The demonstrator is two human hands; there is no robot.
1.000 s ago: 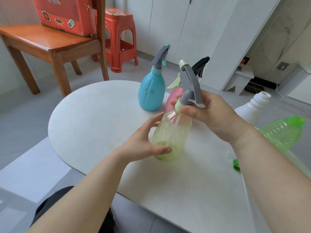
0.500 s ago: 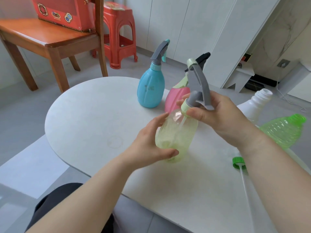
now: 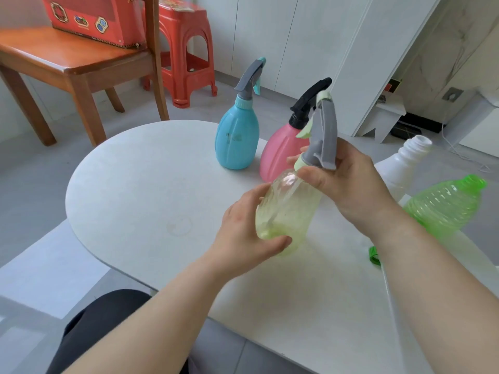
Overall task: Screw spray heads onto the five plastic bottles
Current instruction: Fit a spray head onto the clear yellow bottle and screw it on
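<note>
My left hand (image 3: 243, 238) grips the lower body of a pale yellow-green translucent bottle (image 3: 286, 209), tilted a little to the right above the white table (image 3: 135, 184). My right hand (image 3: 348, 184) pinches the collar of the grey spray head (image 3: 322, 139) sitting on that bottle's neck. Behind stand a blue bottle (image 3: 237, 141) with a grey head and a pink bottle (image 3: 280, 149) with a black head. At the right are a white bottle (image 3: 407, 157) with an open neck and a green bottle (image 3: 445, 203).
A green cap piece with a thin tube (image 3: 374, 255) lies on the table by my right forearm. Beyond the table are a wooden chair (image 3: 81, 66) carrying a red box (image 3: 91, 17), a red plastic stool (image 3: 186, 49) and white cabinets.
The yellow-green bottle has risen off the table and tilted more to the right in both hands. The camera view has shifted slightly; the other bottles have not moved.
</note>
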